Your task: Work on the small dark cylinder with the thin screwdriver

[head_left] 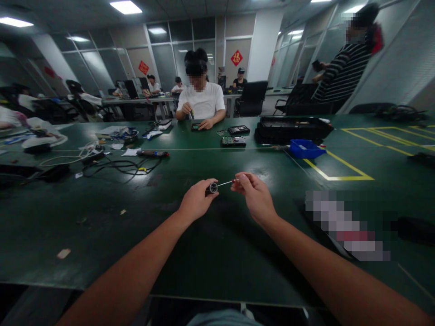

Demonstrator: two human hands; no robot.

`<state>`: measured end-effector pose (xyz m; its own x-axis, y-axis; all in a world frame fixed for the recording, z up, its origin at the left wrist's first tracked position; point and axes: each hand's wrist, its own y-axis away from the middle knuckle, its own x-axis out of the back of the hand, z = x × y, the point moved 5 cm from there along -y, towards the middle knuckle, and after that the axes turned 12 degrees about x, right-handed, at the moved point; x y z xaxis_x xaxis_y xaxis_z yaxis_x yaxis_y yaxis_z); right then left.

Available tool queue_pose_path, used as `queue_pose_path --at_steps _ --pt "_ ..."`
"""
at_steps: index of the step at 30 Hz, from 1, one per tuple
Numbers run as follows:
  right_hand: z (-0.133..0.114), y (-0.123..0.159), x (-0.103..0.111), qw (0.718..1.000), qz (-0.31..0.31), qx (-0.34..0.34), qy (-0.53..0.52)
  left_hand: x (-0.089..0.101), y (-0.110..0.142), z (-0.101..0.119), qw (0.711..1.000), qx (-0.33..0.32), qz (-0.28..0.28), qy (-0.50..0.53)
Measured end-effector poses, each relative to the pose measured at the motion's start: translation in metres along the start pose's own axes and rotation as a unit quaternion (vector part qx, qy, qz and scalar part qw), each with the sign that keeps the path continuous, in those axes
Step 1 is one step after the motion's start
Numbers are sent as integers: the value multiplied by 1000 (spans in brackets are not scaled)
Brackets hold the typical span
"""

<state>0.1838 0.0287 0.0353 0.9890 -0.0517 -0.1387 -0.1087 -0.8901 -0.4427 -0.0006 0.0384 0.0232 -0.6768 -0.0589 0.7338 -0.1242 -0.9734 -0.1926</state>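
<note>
My left hand (197,199) is closed round a small dark screwdriver handle (212,188) with a silver end, held above the green table (102,217). A thin metal bit (224,183) sticks out of that handle toward the right. My right hand (253,192) pinches the far tip of the bit between thumb and fingers. Both hands hover over the middle of the table, a little apart from each other.
A blue bin (306,148) and a black tray (292,129) sit at the right, by yellow floor-tape lines (340,176). Cables (118,165) and a screwdriver (152,154) lie to the left. A person in white (202,102) works opposite over circuit boards (234,141). Another person (343,68) stands at the back right.
</note>
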Motion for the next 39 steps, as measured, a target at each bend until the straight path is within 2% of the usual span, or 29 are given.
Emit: queue_pose_path --at_steps 3,5,8,11,15,21,26,29,35,39 --pt "13 -4 7 995 43 -72 -56 0 1 5 999 -19 -11 -25" --pt "16 -5 11 993 61 -91 -50 -1 2 5 999 -12 -18 -40" --pt "9 -7 15 997 69 -45 10 -5 4 3 998 5 -36 -47" --pt "-5 -4 11 994 41 20 96 -7 4 2 998 9 -39 -49" --pt "-19 0 5 979 1 86 184 -7 4 2 998 9 -38 -55" --pt "-26 4 -1 944 -67 139 293 -8 5 3 996 6 -48 -75" --pt "-29 4 -5 915 -108 165 353 -10 5 1 994 16 -57 -92" --pt "-32 3 -4 899 -113 165 389 -10 4 0 995 18 -59 -85" --pt "-38 -1 2 885 -82 174 425 -8 4 -1 996 12 -45 -74" --pt "-33 -3 -2 882 -119 163 427 -9 4 -2 996 17 -43 -77"
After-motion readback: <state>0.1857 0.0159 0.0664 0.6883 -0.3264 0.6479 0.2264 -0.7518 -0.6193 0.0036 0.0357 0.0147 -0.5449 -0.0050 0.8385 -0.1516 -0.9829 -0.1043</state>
